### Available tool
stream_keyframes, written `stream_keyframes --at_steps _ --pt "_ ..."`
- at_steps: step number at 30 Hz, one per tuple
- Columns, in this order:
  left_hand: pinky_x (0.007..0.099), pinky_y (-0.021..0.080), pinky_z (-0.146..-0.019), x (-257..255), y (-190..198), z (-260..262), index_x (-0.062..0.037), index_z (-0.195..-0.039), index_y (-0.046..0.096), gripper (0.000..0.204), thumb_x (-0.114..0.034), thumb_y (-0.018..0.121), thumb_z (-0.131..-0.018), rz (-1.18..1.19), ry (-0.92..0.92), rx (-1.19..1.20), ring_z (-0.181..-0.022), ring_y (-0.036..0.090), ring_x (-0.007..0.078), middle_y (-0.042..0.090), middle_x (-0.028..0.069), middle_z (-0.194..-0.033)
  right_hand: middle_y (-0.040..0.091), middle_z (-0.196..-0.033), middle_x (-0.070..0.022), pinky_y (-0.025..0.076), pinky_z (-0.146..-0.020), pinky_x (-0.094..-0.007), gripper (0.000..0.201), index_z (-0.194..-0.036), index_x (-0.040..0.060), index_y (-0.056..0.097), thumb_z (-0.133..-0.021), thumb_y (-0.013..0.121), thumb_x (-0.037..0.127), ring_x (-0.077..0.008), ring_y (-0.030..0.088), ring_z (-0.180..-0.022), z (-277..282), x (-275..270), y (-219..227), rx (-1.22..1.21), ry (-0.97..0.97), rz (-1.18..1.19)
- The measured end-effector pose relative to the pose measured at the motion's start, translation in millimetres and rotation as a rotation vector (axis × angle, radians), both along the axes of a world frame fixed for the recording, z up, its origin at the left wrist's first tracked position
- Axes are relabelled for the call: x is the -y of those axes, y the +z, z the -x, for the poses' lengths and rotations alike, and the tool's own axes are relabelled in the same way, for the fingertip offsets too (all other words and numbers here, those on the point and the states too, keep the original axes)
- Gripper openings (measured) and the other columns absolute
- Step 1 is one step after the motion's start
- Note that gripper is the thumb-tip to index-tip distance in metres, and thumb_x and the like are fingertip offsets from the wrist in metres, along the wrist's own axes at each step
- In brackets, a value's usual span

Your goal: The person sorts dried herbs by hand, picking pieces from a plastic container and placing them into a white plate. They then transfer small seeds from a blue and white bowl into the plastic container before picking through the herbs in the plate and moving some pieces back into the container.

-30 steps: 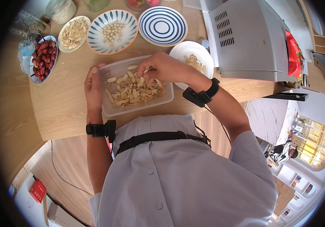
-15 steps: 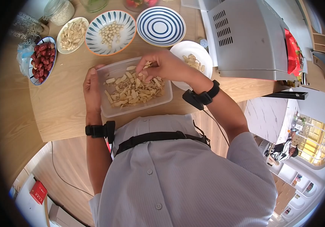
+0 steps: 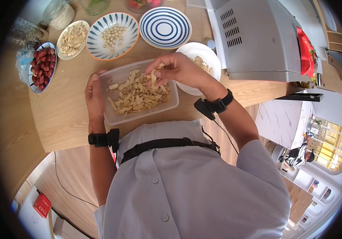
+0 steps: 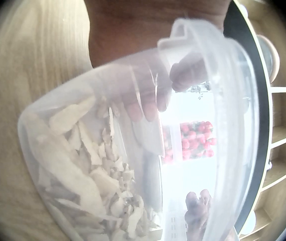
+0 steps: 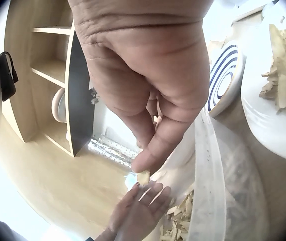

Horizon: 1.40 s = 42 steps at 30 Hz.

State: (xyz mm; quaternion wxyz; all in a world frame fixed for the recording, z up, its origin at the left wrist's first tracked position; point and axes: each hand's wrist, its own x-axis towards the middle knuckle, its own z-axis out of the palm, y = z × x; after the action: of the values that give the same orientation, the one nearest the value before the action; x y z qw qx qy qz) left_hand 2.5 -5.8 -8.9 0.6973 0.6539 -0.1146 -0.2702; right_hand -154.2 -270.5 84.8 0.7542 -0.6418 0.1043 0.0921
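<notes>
My right hand [image 3: 177,71] is over the far right part of a clear plastic box [image 3: 117,120], pinching a few pale dried slices [image 3: 154,78] between thumb and fingers. Many similar yellowish slices [image 3: 136,95] lie heaped in the box. In the right wrist view, a small pale piece [image 5: 143,177] shows at the right fingertips. My left hand [image 3: 95,95] rests against the box's left side, fingers extended along the outer wall. Those fingers [image 4: 145,103] show through the clear plastic in the left wrist view.
Beyond the box stand a bowl of red dates [image 3: 42,65], an oval plate of pale slices [image 3: 73,40], a plate of round pale seeds [image 3: 113,36] and a blue-ringed plate [image 3: 165,27]. A white plate with slices [image 3: 215,76] sits right, near a grey appliance [image 3: 258,40].
My right hand has lifted slightly from the heap, with slices now showing clearly between its fingers. My left hand stays at the box's side. The head view has shifted slightly.
</notes>
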Motion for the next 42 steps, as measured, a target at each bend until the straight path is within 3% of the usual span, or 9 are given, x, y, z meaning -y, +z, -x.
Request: stream_keyframes --at_steps 8,16,19,22,25,28,34,37,42 --pt "0.0284 0.05 -0.093 1 5 3 -0.0029 -0.123 0.069 0.042 -0.037 0.047 -0.112 -0.007 0.011 -0.022 -0.103 0.063 0.012 0.072 0.0046 -0.111 0.073 -0.114 -0.0124 0.065 -0.089 -0.0319 0.019 -0.118 -0.0032 0.068 -0.102 0.058 -0.001 -0.0207 0.075 -0.103 27 25 14 0.05 -0.091 0.022" --pt "0.0312 0.051 -0.098 -2 -4 -3 -0.0013 -0.128 0.066 0.045 -0.04 0.049 -0.112 0.015 -0.018 0.001 -0.106 0.067 0.0158 0.074 0.009 -0.113 0.074 -0.11 -0.0127 0.062 -0.082 -0.0325 0.019 -0.113 -0.0012 0.07 -0.097 0.062 -0.004 -0.0236 0.076 -0.097 67 71 13 -0.166 -0.1 0.406" --pt "0.0295 0.05 -0.094 1 1 1 -0.0021 -0.124 0.068 0.043 -0.039 0.048 -0.112 0.011 -0.004 -0.006 -0.103 0.064 0.0132 0.072 0.0058 -0.111 0.074 -0.109 -0.0163 0.06 -0.081 -0.0396 0.023 -0.113 0.0019 0.071 -0.091 0.068 -0.001 -0.031 0.074 -0.094 67 68 17 0.098 -0.013 1.034" --pt "0.0285 0.05 -0.092 0 3 1 -0.0025 -0.122 0.069 0.043 -0.038 0.047 -0.112 0.007 0.0 -0.006 -0.101 0.063 0.0119 0.071 0.0041 -0.11 0.075 -0.109 -0.0144 0.057 -0.085 -0.0406 0.026 -0.115 0.0043 0.072 -0.089 0.07 0.001 -0.0349 0.071 -0.093 57 43 50 -0.05 -0.016 1.367" --pt "0.0283 0.05 -0.092 2 -1 1 -0.002 -0.122 0.068 0.043 -0.038 0.047 -0.112 0.018 0.004 -0.001 -0.101 0.063 0.012 0.071 0.0043 -0.11 0.073 -0.109 -0.0137 0.057 -0.085 -0.0424 0.029 -0.116 0.0046 0.071 -0.087 0.073 0.005 -0.0356 0.07 -0.097 39 14 54 0.143 -0.048 1.197" --pt "0.0282 0.05 -0.093 2 1 2 -0.0015 -0.122 0.068 0.043 -0.037 0.047 -0.112 0.023 0.014 -0.008 -0.102 0.063 0.012 0.071 0.0045 -0.11 0.07 -0.109 -0.0137 0.057 -0.086 -0.042 0.036 -0.116 0.0035 0.07 -0.081 0.077 0.008 -0.0351 0.069 -0.1 21 -15 34 0.325 0.269 1.118" --pt "0.0282 0.049 -0.093 1 5 3 -0.0014 -0.123 0.068 0.041 -0.035 0.048 -0.112 0.021 0.009 0.012 -0.101 0.063 0.0114 0.071 0.0041 -0.11 0.067 -0.104 -0.0126 0.057 -0.085 -0.041 0.032 -0.107 0.0037 0.071 -0.077 0.074 0.011 -0.0334 0.068 -0.099 11 -37 -21 0.435 0.422 1.668" --pt "0.0283 0.049 -0.093 3 4 3 -0.0015 -0.122 0.069 0.041 -0.036 0.048 -0.112 0.043 0.003 0.009 -0.101 0.063 0.0111 0.071 0.0034 -0.11 0.068 -0.098 -0.012 0.057 -0.08 -0.0425 0.02 -0.1 0.0049 0.072 -0.081 0.068 0.01 -0.0326 0.07 -0.097 5 -36 -24 0.353 0.486 1.681" --pt "0.0301 0.051 -0.098 -2 0 1 -0.0008 -0.127 0.067 0.043 -0.036 0.048 -0.112 0.007 -0.007 0.017 -0.107 0.066 0.0137 0.073 0.0066 -0.114 0.067 -0.087 -0.0157 0.056 -0.075 -0.0442 0.015 -0.095 0.0026 0.071 -0.084 0.063 0.006 -0.0354 0.069 -0.088 -5 -21 -6 0.308 0.519 1.371"
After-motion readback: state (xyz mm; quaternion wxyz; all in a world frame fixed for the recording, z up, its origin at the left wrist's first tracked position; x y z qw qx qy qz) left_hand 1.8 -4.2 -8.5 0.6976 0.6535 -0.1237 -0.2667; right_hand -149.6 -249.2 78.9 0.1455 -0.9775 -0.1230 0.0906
